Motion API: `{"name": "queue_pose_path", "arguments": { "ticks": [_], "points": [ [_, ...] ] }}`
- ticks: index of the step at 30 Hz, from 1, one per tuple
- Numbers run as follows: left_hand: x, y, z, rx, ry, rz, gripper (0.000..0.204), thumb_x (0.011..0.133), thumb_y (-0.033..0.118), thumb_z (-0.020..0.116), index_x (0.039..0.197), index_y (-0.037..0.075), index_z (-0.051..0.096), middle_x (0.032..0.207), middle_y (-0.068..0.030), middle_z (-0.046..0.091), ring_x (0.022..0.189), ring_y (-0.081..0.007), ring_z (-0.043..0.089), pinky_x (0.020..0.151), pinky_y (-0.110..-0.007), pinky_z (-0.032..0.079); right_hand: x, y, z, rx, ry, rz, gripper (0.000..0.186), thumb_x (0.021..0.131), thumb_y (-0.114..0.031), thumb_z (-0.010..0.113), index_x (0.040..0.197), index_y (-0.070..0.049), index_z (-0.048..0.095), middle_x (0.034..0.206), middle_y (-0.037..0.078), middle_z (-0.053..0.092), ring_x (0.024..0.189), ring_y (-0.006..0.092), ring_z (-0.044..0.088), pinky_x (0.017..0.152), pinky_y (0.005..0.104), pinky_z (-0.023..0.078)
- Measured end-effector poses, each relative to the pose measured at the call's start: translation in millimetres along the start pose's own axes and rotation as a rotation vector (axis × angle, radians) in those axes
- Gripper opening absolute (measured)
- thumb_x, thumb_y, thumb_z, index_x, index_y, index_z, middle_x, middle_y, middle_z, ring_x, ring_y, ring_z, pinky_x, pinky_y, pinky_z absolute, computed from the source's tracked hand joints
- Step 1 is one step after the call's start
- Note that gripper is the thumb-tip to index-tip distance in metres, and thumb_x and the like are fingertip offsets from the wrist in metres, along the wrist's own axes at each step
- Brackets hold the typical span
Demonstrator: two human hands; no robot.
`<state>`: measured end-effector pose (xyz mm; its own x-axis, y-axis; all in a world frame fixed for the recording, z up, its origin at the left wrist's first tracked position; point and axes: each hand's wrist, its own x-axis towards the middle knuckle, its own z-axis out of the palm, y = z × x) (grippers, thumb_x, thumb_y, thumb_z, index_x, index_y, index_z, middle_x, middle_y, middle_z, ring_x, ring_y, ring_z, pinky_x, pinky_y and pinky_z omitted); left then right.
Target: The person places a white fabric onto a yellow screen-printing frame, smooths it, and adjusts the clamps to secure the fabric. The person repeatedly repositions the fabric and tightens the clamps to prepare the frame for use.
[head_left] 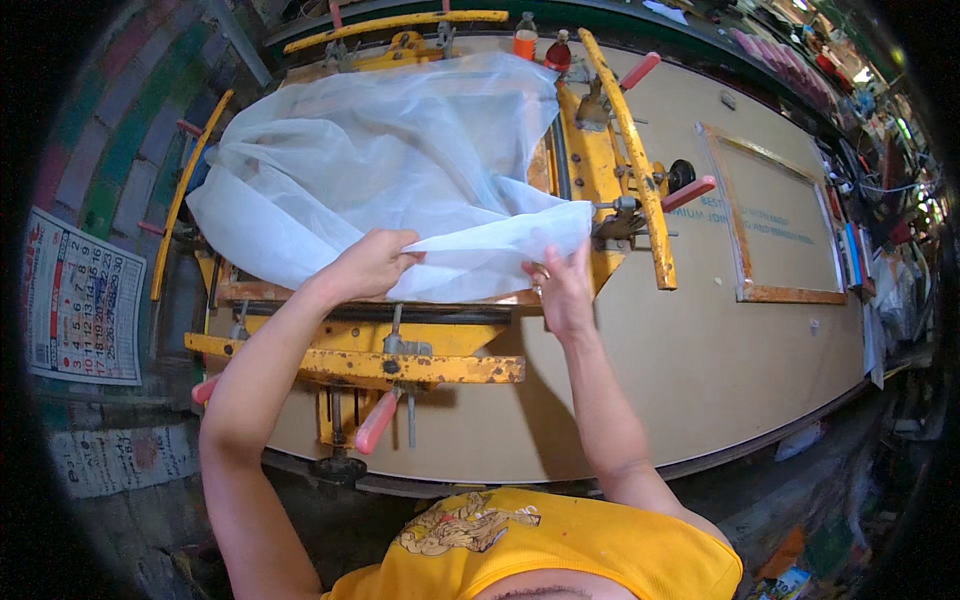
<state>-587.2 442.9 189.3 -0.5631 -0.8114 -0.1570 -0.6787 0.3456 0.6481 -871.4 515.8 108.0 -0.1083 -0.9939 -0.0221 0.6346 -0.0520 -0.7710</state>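
Note:
A sheer white mesh fabric [400, 150] lies in loose folds over a wooden frame [480, 299] set inside a yellow clamping machine. Closed on the folded near edge of the mesh is my left hand [375, 264], toward the middle of that edge. My right hand [563, 292], wearing a ring, holds the mesh near its right corner, with thumb and fingers partly against the cloth. Between both hands the fold runs fairly straight. A yellow clamp bar [450, 366] with a red handle [377, 422] sits just below my hands.
Another yellow clamp bar [630, 160] stands to the right, one on the left [190, 195]. An orange-filled bottle [525, 38] and a dark red bottle [558, 54] stand behind. A brown board [660, 390] carries an empty wooden frame [790, 294]. A calendar [82, 298] hangs left.

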Motion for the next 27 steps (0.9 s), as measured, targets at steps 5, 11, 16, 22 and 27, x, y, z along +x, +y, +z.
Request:
{"name": "queue_pose_path", "arguments": {
  "ticks": [5, 11, 16, 22, 27],
  "points": [
    [12, -10, -23, -0.431, 0.191, -0.148, 0.026, 0.1, 0.023, 0.062, 0.113, 0.001, 0.067, 0.086, -0.0032, 0.067, 0.081, -0.0131, 0.058, 0.077, -0.032, 0.049, 3, 8, 36, -0.368, -0.084, -0.028, 0.118, 0.076, -0.002, 0.084, 0.16, -0.009, 0.001, 0.139, 0.016, 0.051, 0.125, 0.0247, 0.055, 0.099, 0.0379, 0.052],
    [9, 2, -67, 0.172, 0.101, 0.104, 0.043, 0.095, 0.034, 0.07, 0.12, -0.001, 0.066, 0.1, -0.0062, 0.072, 0.091, -0.0124, 0.061, 0.084, -0.031, 0.049, 44, -77, 50, 0.17, -0.104, -0.222, 0.105, 0.09, 0.003, 0.067, 0.16, -0.018, -0.008, 0.132, 0.022, 0.054, 0.111, 0.0311, 0.065, 0.092, 0.0484, 0.059],
    [20, -3, -100, -0.389, 0.352, 0.001, 0.034, 0.101, 0.028, 0.063, 0.12, 0.0, 0.066, 0.107, -0.0035, 0.071, 0.093, -0.0119, 0.061, 0.085, -0.03, 0.049, 54, -72, 63, 0.054, -0.166, -0.407, 0.118, 0.086, -0.018, 0.079, 0.16, -0.02, -0.013, 0.147, 0.023, 0.04, 0.129, 0.0345, 0.053, 0.098, 0.048, 0.055],
    [48, -9, -118, -0.751, 0.573, 0.013, 0.027, 0.104, 0.023, 0.057, 0.116, 0.0, 0.065, 0.101, -0.0032, 0.069, 0.09, -0.0146, 0.062, 0.085, -0.031, 0.05, 29, 10, 48, -0.85, -0.325, -0.046, 0.075, 0.082, -0.009, 0.08, 0.145, 0.003, 0.042, 0.124, 0.017, 0.062, 0.113, 0.0254, 0.063, 0.092, 0.0344, 0.056],
    [32, -32, -96, 0.343, 0.969, 0.263, 0.039, 0.094, 0.031, 0.07, 0.117, 0.002, 0.058, 0.107, -0.0133, 0.063, 0.097, -0.0289, 0.059, 0.091, -0.04, 0.046, 28, -39, 55, 0.185, -0.274, -0.013, 0.045, 0.108, -0.029, 0.042, 0.139, 0.003, 0.048, 0.127, 0.018, 0.063, 0.11, 0.0307, 0.066, 0.099, 0.0531, 0.054]
  ]
}}
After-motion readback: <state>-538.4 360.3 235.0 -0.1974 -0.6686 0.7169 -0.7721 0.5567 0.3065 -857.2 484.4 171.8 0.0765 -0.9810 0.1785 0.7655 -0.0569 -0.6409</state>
